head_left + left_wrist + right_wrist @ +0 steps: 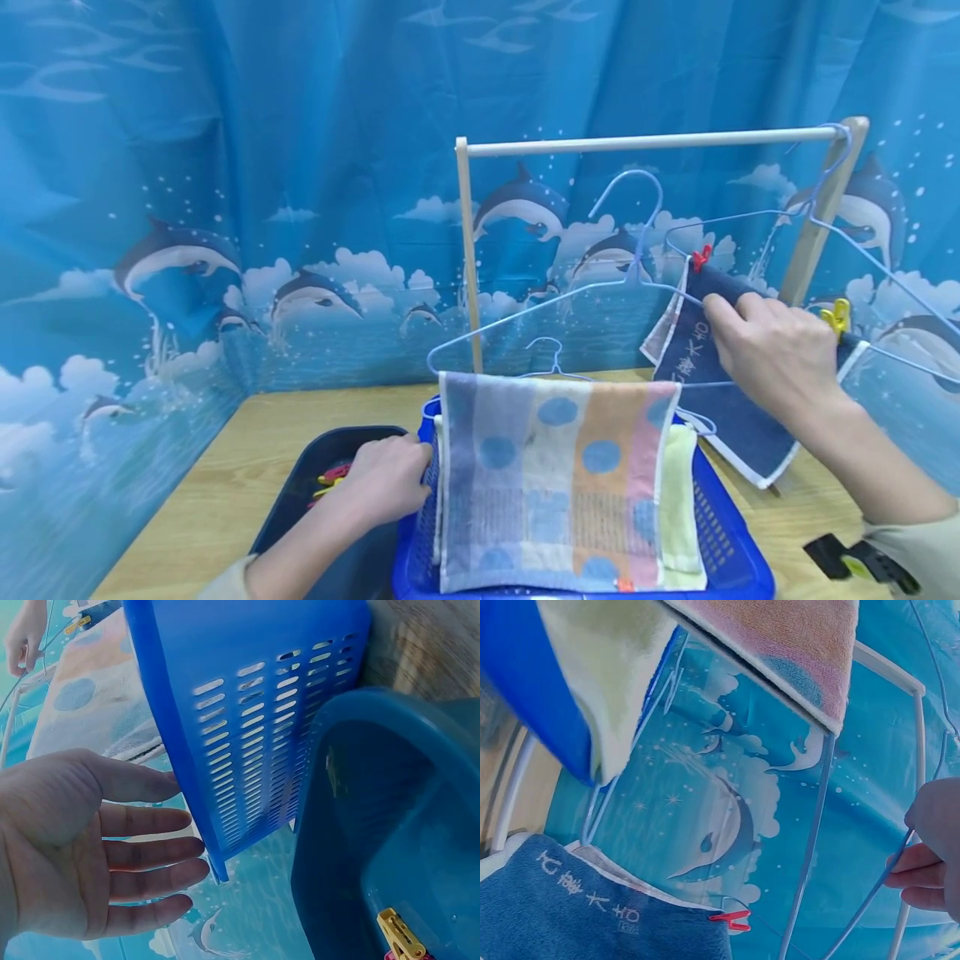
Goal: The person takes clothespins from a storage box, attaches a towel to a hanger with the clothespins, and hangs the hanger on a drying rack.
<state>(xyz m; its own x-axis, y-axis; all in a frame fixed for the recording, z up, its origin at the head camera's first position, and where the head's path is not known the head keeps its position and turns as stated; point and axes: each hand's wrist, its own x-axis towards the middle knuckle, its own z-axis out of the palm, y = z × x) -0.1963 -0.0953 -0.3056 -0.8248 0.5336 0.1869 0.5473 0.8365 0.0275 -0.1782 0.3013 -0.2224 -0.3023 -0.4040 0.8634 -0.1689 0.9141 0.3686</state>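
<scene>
My right hand (pixel 776 350) pinches the sloping right arm of a light-blue hanger (pixel 528 308). A striped, blue-dotted towel (pixel 555 467) hangs folded over that hanger's lower bar, in front of a blue perforated basket (pixel 731 533). In the left wrist view my left hand (pixel 135 847) has its fingers extended, the fingertips right at the basket's rim (pixel 199 817). A pale yellow towel (pixel 682 492) hangs at the basket's right side, partly behind the striped one. The right wrist view shows the right fingers (pixel 922 877) around the hanger wire.
A white rail on wooden posts (pixel 645 144) stands behind. At its right end hangs another hanger (pixel 810 208) with a navy towel (pixel 720 400), held by a red clip (pixel 701 258) and a yellow clip (pixel 836 317). Left of the basket, a dark tub (pixel 330 442) holds coloured clips (pixel 333 475).
</scene>
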